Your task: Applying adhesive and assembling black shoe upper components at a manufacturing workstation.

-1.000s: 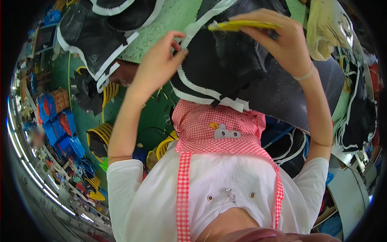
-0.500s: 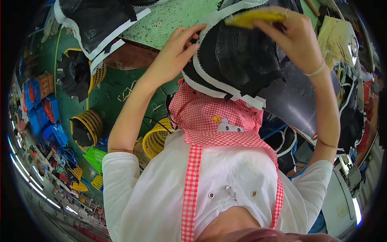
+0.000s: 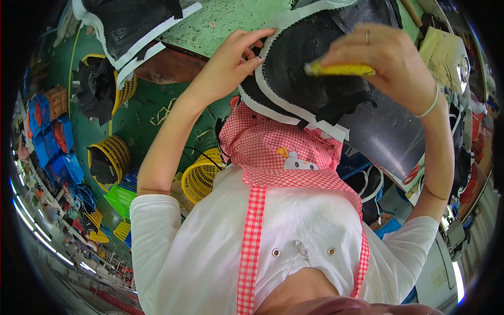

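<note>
A black sheet piece with a white stitched border [image 3: 294,65] lies over the near edge of the work surface, with another similar piece [image 3: 262,97] under it. My left hand [image 3: 228,68] grips the left side of the upper piece, index finger stretched along the white border and thumb on its edge. Over the right part of the same piece, my right hand [image 3: 386,60] is closed around a yellow brush [image 3: 344,69]. Its pale tip points left at the black surface; whether it touches cannot be made out. That hand is slightly blurred.
Another white-edged black piece [image 3: 126,26] lies at the far left on the green table [image 3: 226,26]. Yellow baskets [image 3: 116,157] stand on the green floor to the left, some holding black scraps. A dark smooth panel [image 3: 388,136] lies right of the work.
My right hand has moved nearer and slightly right with the brush, from the far part of the piece to its middle. My left hand stays on the border.
</note>
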The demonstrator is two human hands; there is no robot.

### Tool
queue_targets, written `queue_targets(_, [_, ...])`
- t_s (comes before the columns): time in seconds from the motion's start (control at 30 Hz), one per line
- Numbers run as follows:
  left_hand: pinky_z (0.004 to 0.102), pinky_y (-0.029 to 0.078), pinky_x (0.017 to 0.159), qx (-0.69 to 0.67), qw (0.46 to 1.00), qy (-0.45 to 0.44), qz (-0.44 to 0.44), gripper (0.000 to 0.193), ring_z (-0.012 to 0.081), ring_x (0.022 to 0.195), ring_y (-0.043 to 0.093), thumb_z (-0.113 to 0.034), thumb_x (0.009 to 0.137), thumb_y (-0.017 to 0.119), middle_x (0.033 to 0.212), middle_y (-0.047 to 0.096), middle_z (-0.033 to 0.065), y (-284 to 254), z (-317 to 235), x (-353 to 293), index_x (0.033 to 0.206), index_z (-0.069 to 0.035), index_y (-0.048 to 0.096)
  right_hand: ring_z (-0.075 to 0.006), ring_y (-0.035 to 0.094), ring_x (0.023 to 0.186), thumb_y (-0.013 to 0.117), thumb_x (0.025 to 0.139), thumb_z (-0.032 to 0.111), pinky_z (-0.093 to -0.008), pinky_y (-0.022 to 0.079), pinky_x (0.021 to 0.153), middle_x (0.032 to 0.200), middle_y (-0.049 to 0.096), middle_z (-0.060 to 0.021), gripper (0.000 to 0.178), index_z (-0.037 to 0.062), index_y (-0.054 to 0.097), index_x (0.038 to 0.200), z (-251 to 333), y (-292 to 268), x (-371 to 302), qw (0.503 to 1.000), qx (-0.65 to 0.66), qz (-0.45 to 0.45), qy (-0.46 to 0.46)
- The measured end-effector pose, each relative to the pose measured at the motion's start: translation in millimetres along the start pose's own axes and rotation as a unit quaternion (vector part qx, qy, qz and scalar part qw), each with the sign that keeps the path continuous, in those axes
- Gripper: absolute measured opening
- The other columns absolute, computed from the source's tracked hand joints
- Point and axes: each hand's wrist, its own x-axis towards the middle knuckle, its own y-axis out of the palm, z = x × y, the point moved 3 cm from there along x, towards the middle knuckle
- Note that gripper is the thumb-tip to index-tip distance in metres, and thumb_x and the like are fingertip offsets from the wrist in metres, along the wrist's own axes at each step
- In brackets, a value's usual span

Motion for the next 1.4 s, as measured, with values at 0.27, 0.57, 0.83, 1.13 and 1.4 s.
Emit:
queue_targets(0.27, [0.0249,0.048,0.081,0.025,0.999,-0.002,-0.023,0.060,0.0115,0.092,0.054,0.004,0.094,0.060,0.107,0.052,0.0032,4.3,-4.6,-1.8,0.150,-0.015,0.055,-0.0282,0.065,0.094,0.074,0.064,-0.001,-0.0396,0.055,0.083,0.105,0.075,-0.0052,0.032,0.0105,0.079,0.093,34.3,-28.6,9.3,0.969,-0.062,0.210,0.118])
queue_targets(0.57, [0.0247,0.047,0.082,0.012,0.999,0.001,-0.031,0.061,0.0119,0.090,0.051,0.004,0.094,0.059,0.109,0.049,0.0027,5.7,-5.3,0.4,0.151,-0.015,0.054,-0.0253,0.065,0.089,0.072,0.080,0.009,-0.0388,0.054,0.079,0.089,0.072,-0.0028,0.018,0.0151,0.078,0.095,28.3,6.7,-6.2,0.997,0.028,0.052,0.045])
queue_targets(0.83, [0.0269,0.047,0.084,0.033,0.999,0.001,-0.001,0.064,0.0149,0.089,0.050,0.008,0.092,0.057,0.108,0.048,0.0050,4.5,-8.3,4.7,0.151,-0.015,0.052,-0.0346,0.070,0.081,0.071,0.094,0.019,-0.0415,0.055,0.071,0.104,0.075,-0.0122,0.025,0.0082,0.071,0.117,-25.4,9.6,-23.0,0.853,-0.234,-0.263,0.384])
queue_targets(1.13, [0.0303,0.047,0.089,0.086,0.995,-0.036,0.035,0.063,0.0178,0.092,0.051,0.005,0.090,0.060,0.111,0.050,0.0068,-4.8,-19.3,11.8,0.150,-0.012,0.049,-0.0322,0.069,0.075,0.068,0.095,0.018,-0.0391,0.054,0.066,0.093,0.073,-0.0107,0.023,0.0099,0.069,0.117,-10.5,21.8,3.6,0.912,-0.061,-0.338,0.225])
queue_targets(1.4, [0.0317,0.048,0.092,0.103,0.994,-0.038,0.026,0.062,0.0182,0.095,0.053,0.003,0.092,0.060,0.112,0.051,0.0073,-5.5,-18.6,10.8,0.150,-0.012,0.049,-0.0300,0.070,0.080,0.066,0.095,0.020,-0.0404,0.054,0.067,0.094,0.073,-0.0035,0.019,0.0192,0.072,0.113,-38.3,24.9,-10.7,0.902,-0.104,-0.375,0.190])
